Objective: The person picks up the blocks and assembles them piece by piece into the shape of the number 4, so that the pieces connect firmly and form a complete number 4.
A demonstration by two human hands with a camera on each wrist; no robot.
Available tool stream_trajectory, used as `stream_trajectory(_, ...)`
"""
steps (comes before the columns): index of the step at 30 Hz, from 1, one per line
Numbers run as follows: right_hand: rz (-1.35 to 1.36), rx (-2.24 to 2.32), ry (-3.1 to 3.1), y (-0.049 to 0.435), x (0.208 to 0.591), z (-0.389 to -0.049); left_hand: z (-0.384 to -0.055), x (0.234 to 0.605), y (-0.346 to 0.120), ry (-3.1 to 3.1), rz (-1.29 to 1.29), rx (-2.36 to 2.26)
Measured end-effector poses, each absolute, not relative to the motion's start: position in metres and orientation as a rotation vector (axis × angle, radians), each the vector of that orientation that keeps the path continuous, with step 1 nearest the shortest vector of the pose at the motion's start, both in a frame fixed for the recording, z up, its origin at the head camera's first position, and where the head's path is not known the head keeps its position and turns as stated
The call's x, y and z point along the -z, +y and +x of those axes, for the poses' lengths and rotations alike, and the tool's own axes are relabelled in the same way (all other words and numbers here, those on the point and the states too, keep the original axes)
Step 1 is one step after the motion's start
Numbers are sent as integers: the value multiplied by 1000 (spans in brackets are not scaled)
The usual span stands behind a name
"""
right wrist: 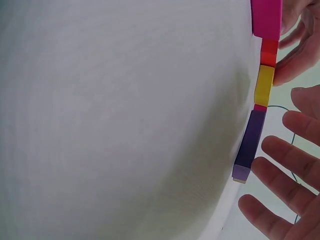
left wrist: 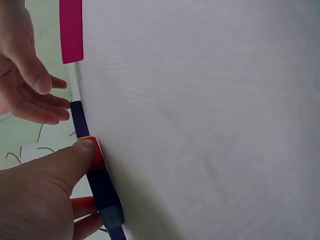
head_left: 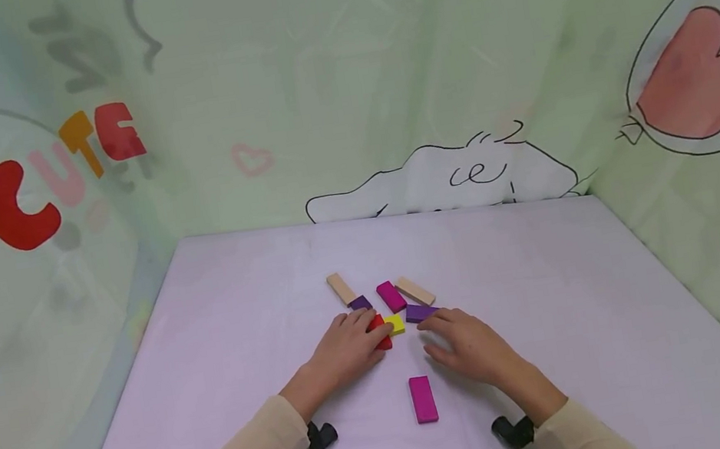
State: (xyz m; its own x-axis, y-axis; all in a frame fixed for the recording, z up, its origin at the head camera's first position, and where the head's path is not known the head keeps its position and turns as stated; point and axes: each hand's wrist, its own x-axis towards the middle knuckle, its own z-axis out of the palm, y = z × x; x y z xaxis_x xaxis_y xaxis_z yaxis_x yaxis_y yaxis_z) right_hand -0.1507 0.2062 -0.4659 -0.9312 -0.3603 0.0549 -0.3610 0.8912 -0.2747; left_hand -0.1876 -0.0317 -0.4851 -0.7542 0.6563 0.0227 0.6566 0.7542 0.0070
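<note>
My left hand [head_left: 350,346] lies over a red block [head_left: 382,334], thumb at its near end and fingers across it. In the left wrist view, the thumb [left wrist: 85,150] presses the red block, with fingers behind a dark block [left wrist: 105,190]. A yellow block [head_left: 396,324] sits against the red one, by the index fingertip. My right hand [head_left: 469,344] has its fingers spread loosely, fingertips right at a purple block [head_left: 419,313]; nothing is in its grasp. Beyond the left fingers lies a dark purple block [head_left: 361,303].
A magenta block [head_left: 391,297] and two plain wooden blocks, one at left [head_left: 340,289] and one at right [head_left: 415,291], lie behind the hands. Another magenta block [head_left: 423,400] is nearer, between the forearms. Fabric walls enclose the pale table [head_left: 238,297].
</note>
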Motion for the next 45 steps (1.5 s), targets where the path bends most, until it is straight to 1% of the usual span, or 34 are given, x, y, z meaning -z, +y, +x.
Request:
stream_trajectory(6,571,-462,-3066,204,468,-148,-188,487,-32,-2922,-1084,-7)
stream_trajectory(12,573,-475,-3066,204,470,-146,-184,488,-33,-2898,-1102,86)
stream_trajectory(30,568,-472,-3018,208,470,-144,-159,475,-13,-2829,-1337,118)
stream_trajectory(45,596,-472,-3020,216,470,-146,-161,478,-4,-2779,-1415,107)
